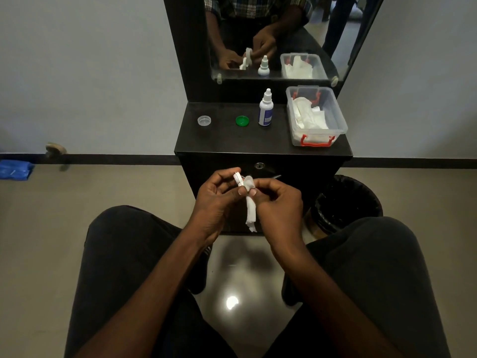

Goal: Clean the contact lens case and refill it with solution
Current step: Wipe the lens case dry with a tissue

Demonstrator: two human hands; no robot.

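Note:
My left hand [215, 200] pinches a small white contact lens case [238, 179] in front of the black counter [232, 140]. My right hand [277, 202] presses a white tissue [251, 213] into the case; the tissue's tail hangs down between my hands. On the counter lie a clear lens-case cap [204, 120] at the left and a green cap [242, 120] beside it. The white solution bottle [265, 109] stands upright with its cap on, right of the green cap.
A clear plastic box with red clasps [333, 109] holds tissues at the counter's right. A mirror [271, 37] rises behind the counter. A black-lined bin [346, 202] stands on the floor at the right. My knees flank the hands.

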